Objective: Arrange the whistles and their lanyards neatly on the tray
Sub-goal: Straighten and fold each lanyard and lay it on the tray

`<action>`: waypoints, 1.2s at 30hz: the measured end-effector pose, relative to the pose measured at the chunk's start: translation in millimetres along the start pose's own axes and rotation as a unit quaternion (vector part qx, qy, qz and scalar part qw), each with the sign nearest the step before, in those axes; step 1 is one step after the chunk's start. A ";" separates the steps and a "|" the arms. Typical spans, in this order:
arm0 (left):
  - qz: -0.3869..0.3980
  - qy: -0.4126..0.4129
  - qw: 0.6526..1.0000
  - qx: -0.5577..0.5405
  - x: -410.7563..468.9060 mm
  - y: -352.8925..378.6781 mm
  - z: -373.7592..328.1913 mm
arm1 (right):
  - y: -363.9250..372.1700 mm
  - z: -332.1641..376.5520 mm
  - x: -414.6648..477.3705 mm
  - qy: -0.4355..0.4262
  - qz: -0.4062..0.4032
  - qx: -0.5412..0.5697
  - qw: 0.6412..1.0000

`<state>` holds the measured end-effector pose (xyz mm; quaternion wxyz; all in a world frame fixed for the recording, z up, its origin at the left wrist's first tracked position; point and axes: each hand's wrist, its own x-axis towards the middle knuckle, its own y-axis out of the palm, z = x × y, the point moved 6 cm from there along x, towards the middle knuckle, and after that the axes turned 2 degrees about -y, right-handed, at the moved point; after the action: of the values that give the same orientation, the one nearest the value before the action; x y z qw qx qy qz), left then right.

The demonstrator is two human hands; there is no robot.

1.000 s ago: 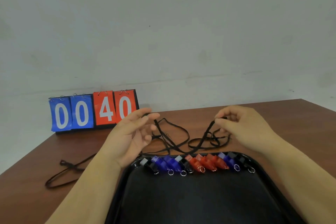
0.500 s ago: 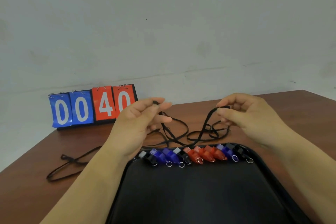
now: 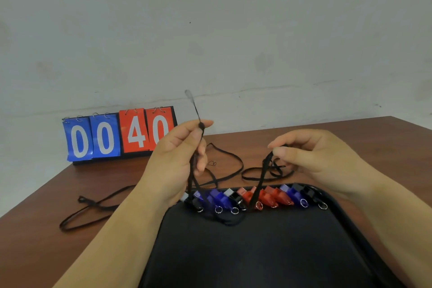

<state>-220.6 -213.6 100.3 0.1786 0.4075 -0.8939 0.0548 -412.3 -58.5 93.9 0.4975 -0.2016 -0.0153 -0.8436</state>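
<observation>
While L hand [image 3: 177, 163] pinches a black lanyard [image 3: 261, 177] at its knot, held up w/ a short tail sticking above the fingers, R hand [image 3: 315, 159] pinches another strand btwn thumb & fingertips. It sags btwn them onto the tray [image 3: 257, 259], just in front of the whistles [image 3: 268, 196] lined along the far rim. More lanyards [image 3: 233, 166] lie on the table [image 3: 46, 229] beyond; scoreboard [image 3: 119, 135] reads 0040.

Whistles [image 3: 268, 197] in row, black tray [image 3: 257, 252] — lanyard [image 3: 261, 180] raised
</observation>
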 end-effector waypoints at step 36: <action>0.080 0.010 0.965 0.251 -20.9 35.2 10.2 | 40.1 -10.9 -11.7 -0.039 0.090 -0.134 0.986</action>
<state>-237.1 -178.0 84.9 0.0747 0.3660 -0.8791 0.2960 -377.0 -71.5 72.7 0.5389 -0.2994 0.0966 -0.7814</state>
